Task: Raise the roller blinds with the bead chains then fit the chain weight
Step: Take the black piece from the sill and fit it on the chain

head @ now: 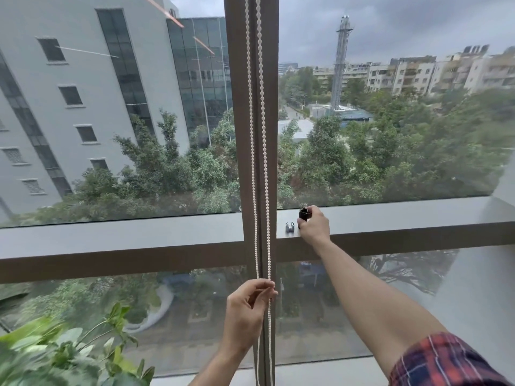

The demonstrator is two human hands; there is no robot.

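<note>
A white bead chain (260, 151) hangs as two strands down the brown window mullion (271, 107) in the middle of the head view. My left hand (246, 310) grips both strands low down, below the horizontal bar. My right hand (313, 225) reaches out to the grey sill ledge (390, 215) and pinches a small black cylindrical chain weight (303, 213), held just above the ledge. A small grey clip piece (289, 227) rests on the ledge just left of that hand. No blind fabric is in view over the glass.
A leafy green plant (64, 349) fills the lower left corner. The brown horizontal frame bar (125, 260) runs across below the ledge. Glass panes show buildings and trees outside. A white wall (490, 288) stands at the right.
</note>
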